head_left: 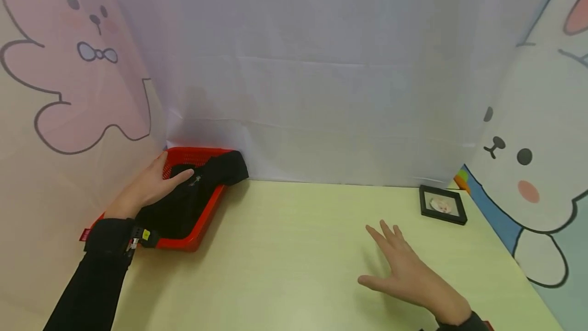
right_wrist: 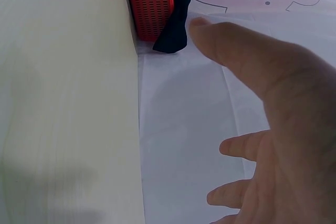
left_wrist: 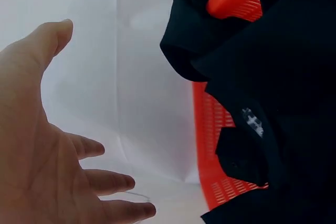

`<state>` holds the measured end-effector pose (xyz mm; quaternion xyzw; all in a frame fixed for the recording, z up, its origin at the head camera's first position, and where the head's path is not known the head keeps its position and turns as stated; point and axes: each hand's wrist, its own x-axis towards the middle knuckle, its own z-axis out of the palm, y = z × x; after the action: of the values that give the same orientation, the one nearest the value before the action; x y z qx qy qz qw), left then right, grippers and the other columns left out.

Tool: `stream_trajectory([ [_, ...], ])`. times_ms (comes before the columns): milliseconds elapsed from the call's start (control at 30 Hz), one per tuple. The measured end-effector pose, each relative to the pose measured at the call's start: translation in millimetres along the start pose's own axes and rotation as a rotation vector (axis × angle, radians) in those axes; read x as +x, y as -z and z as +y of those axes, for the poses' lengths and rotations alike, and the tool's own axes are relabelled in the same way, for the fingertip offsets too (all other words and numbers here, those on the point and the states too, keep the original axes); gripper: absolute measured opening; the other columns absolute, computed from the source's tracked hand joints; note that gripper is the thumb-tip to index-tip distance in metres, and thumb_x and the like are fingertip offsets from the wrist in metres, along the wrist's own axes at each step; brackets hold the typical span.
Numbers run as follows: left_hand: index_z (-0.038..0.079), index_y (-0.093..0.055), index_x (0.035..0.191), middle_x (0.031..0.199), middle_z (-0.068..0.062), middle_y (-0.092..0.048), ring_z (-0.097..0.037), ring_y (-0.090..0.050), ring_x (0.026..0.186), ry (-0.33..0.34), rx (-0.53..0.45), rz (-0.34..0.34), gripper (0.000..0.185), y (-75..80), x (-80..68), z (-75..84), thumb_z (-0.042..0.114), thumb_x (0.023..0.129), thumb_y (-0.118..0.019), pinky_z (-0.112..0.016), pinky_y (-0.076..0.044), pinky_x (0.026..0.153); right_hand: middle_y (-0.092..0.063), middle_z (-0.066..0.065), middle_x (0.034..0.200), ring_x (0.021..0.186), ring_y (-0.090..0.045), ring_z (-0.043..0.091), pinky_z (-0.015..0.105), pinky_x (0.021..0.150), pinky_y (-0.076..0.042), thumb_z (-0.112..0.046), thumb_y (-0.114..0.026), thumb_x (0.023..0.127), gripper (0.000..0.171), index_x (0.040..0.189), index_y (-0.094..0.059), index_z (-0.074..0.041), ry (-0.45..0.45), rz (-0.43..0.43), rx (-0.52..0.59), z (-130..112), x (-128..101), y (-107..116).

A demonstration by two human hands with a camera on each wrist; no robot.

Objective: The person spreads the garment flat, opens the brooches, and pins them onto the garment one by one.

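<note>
The black, loosely heaped cloth is contained in the red, rectangular basket of perforated plastic, at the left of the pale yellow table. By the walls of this basket the heap is probably kept together; 1 part of it is hung over the rim at the far right corner, perhaps because the cloth is too bulky to be fully received inside. A small white mark is seen on the fabric.

The left hand is held over the left side of the basket, with thumb and fingers spread wide and nothing gripped. In the left wrist view a gap is shown between this hand and the cloth, so the cloth seems not to be touched; it lies near, to the right of the hand.

The right hand is also held widely spread, with nothing gripped, above the table. From it the cloth is well apart, to the left and farther forward. Nearer to this hand, the black, rectangular picture frame is laid face up, so that its weight is fully supported.
</note>
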<state>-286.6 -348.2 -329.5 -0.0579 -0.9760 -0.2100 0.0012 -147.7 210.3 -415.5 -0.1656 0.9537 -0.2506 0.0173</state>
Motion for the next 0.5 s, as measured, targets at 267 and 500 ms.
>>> stream_trajectory([
  [267, -0.002, 0.013, 0.151, 0.156, -0.033, -0.004, -0.057, -0.020, 0.137, 0.110, -0.001, -0.116, 0.109, -5.4, 11.7, -9.7, 0.075, 0.089, -0.033, -0.072, -0.017, 0.105, -0.019, 0.024, 0.157, 0.140, -0.012, 0.058, 0.079, 0.092, -0.027, -0.068, -0.067, 0.075, 0.097, 0.153, -0.028, -0.024, -0.008, 0.024, -0.009, 3, -4, -2],
  [500, -0.008, 0.011, 0.149, 0.153, -0.038, -0.006, -0.060, -0.020, 0.134, 0.131, -0.001, -0.173, 0.108, -10.7, 17.9, -9.1, 0.073, 0.091, -0.030, -0.072, -0.019, 0.104, -0.017, 0.023, 0.158, 0.141, -0.011, 0.056, 0.080, 0.092, -0.026, -0.069, -0.067, 0.075, 0.096, 0.153, -0.026, -0.028, -0.029, 0.035, 0.008, 6, -12, -5],
])
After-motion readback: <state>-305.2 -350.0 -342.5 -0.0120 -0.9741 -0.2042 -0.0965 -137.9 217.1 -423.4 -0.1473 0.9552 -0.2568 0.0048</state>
